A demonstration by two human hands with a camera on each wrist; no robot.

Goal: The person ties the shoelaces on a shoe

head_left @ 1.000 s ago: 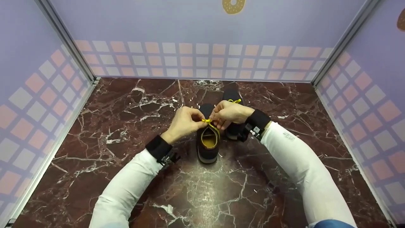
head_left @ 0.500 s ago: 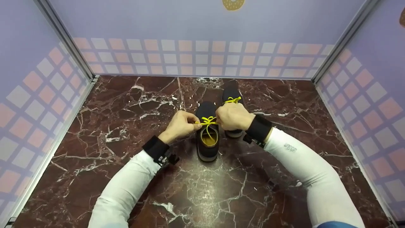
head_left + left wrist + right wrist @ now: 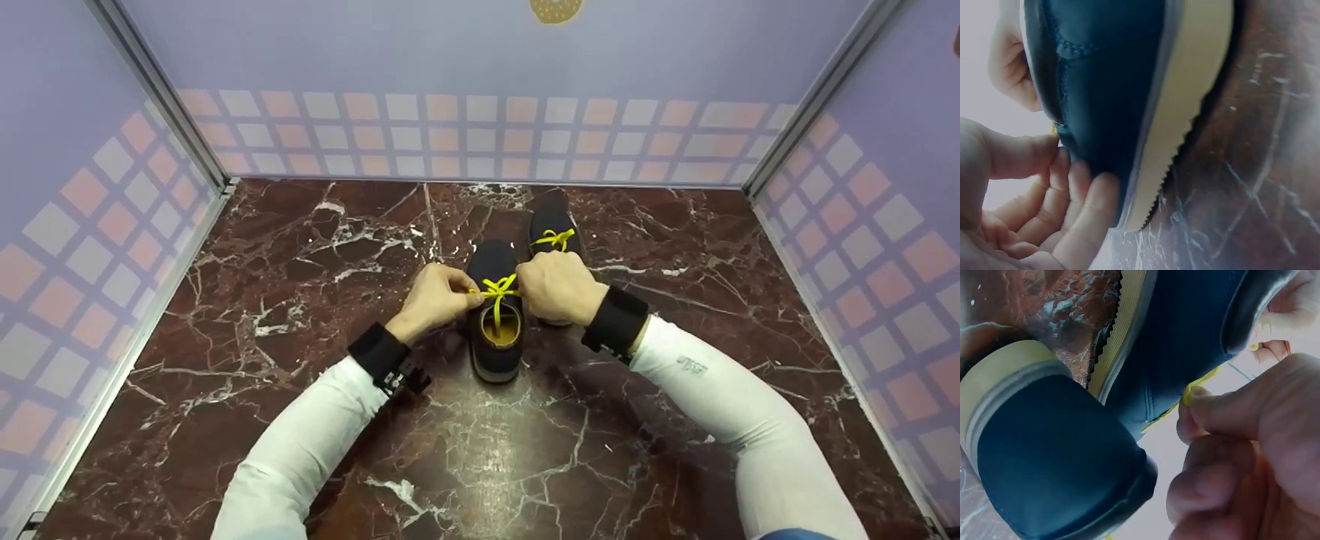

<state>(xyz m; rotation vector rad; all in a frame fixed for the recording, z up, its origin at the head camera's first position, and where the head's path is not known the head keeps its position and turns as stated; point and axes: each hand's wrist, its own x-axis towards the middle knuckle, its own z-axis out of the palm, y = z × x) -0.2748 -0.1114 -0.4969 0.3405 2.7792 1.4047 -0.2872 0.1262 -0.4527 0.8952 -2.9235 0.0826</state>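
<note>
A dark shoe (image 3: 496, 367) stands on the marble surface, its toe pointing away and a yellow bow of shoelace (image 3: 498, 288) lying over its front. My left hand (image 3: 437, 297) pinches one side of the lace between thumb and forefinger, its other fingers against the shoe's side in the left wrist view. On the other side, my right hand (image 3: 559, 285) pinches the yellow lace (image 3: 1192, 389) with thumb and curled forefinger. The lace runs taut between both hands, and one strand hangs into the shoe's opening.
A second dark shoe (image 3: 553, 214) with its own yellow bow (image 3: 555, 239) stands just right and farther back, partly behind my right hand. Purple panels with pink and white squares (image 3: 480, 139) enclose the marble surface (image 3: 300, 262) on three sides.
My hands were together at the knot a second ago, then drew apart sideways, stretching the lace. The bow's loops now show between them. The right hand turned, knuckles up.
</note>
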